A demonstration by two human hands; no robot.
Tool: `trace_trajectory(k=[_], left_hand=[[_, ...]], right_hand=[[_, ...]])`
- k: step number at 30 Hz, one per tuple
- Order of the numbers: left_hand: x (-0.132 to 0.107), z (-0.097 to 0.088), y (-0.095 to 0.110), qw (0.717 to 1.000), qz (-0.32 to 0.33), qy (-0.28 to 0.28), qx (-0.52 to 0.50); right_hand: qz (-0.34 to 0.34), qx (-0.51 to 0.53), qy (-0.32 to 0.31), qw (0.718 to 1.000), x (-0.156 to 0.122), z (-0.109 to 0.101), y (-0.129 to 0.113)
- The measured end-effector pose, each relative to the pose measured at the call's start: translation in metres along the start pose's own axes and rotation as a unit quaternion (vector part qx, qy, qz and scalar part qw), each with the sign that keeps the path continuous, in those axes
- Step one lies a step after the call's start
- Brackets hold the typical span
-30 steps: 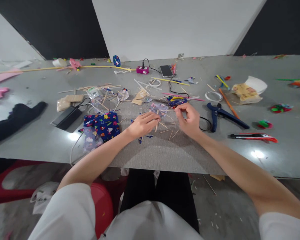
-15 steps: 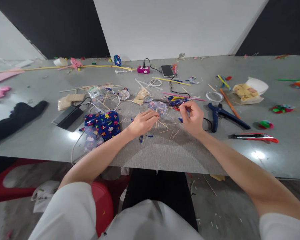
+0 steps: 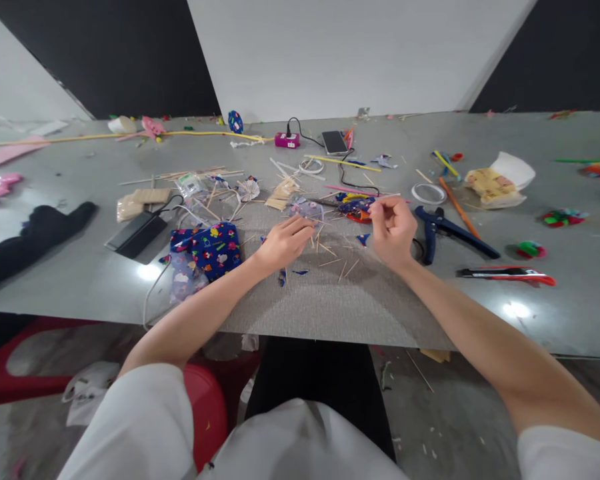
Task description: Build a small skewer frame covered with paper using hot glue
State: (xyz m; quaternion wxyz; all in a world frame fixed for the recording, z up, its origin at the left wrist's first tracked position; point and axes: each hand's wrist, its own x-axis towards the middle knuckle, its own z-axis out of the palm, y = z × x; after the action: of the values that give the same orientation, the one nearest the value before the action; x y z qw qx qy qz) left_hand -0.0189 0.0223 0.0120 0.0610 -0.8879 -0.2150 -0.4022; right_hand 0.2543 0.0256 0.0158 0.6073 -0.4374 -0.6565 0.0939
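My left hand (image 3: 282, 243) rests on the grey table (image 3: 330, 307), fingers curled and pinched on a thin wooden stick (image 3: 314, 241) beside a small pale paper umbrella (image 3: 307, 209). My right hand (image 3: 394, 231) hovers a little to the right, fingers bent together in a pinch; what they hold is too small to make out. Loose wooden sticks (image 3: 336, 257) lie scattered between both hands. A heap of coloured scraps (image 3: 355, 205) sits just beyond my right fingertips.
A blue patterned cloth (image 3: 207, 247) and a dark power bank (image 3: 134, 232) lie to the left. Blue cutters (image 3: 447, 230), a red utility knife (image 3: 505, 273) and a white tape ring (image 3: 429, 193) lie to the right. A phone (image 3: 333, 141) sits at the back.
My right hand has lifted and drifted slightly right, away from the sticks. My left hand stays nearly still, edging a little toward the paper umbrella.
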Motion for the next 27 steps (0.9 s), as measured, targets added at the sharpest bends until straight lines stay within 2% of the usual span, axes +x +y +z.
trace_trajectory(k=[7,12,18,24,27], left_hand=[[-0.001,0.001,-0.008,0.999,-0.042,0.022,-0.009],[-0.002,0.000,-0.006,0.999,-0.027,0.030,-0.012],[0.000,-0.006,0.007,0.991,0.050,0.123,0.006],[-0.003,-0.007,0.015,0.982,0.126,0.134,0.029],[-0.003,-0.007,0.016,0.982,0.133,0.128,0.028]], right_hand=[[0.020,0.001,0.065,0.998,0.018,-0.011,0.018],[0.057,0.016,0.104,0.993,0.028,-0.014,0.033],[0.080,0.043,0.057,0.994,0.022,-0.010,0.037],[0.061,-0.073,-0.070,0.993,0.015,-0.008,0.032],[0.009,-0.075,-0.058,0.995,0.013,-0.004,0.026]])
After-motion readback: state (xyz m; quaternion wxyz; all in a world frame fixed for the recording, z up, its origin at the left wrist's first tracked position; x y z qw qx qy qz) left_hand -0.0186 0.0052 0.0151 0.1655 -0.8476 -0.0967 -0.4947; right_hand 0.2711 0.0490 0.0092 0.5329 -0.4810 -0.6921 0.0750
